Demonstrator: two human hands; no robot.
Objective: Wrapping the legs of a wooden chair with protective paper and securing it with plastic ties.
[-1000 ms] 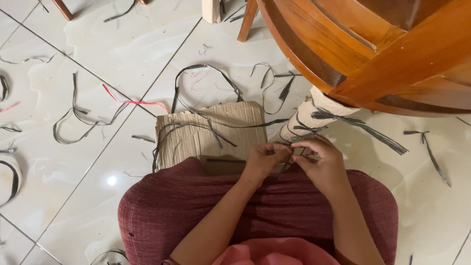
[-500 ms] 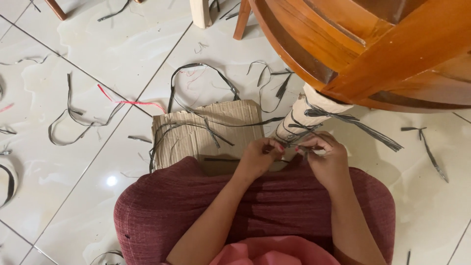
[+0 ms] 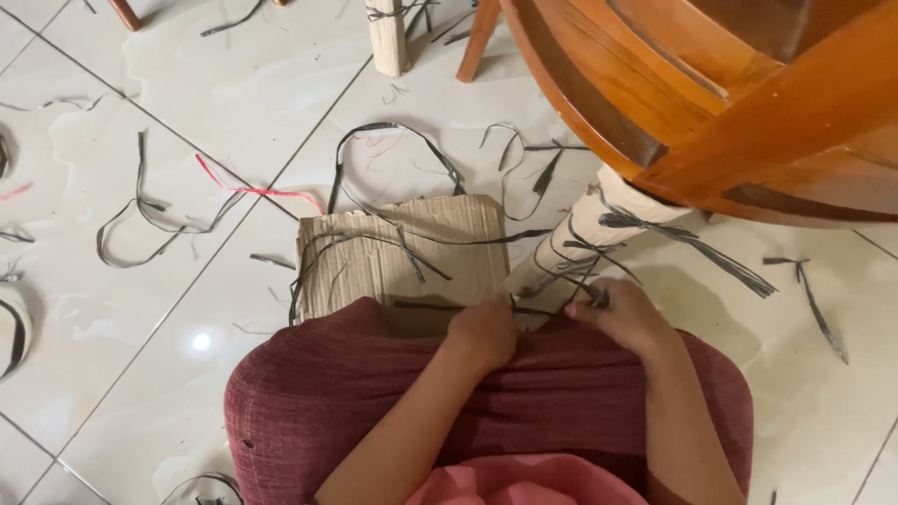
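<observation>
The thin black strip [image 3: 538, 307] runs taut between your hands, just above your maroon lap [image 3: 374, 393]. Your right hand [image 3: 625, 316] pinches its end; your left hand [image 3: 484, 329] is curled closed on it. Ahead lies brown corrugated cardboard [image 3: 412, 248], beside the pale wooden leg [image 3: 585, 234].

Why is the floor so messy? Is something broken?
Nothing looks broken. Dark strips lie scattered all over the white tile floor, plus one red strip. The cardboard under them is creased and worn. Both hands, left and right, pinch dark strands wrapped around a pale chair leg.
</observation>
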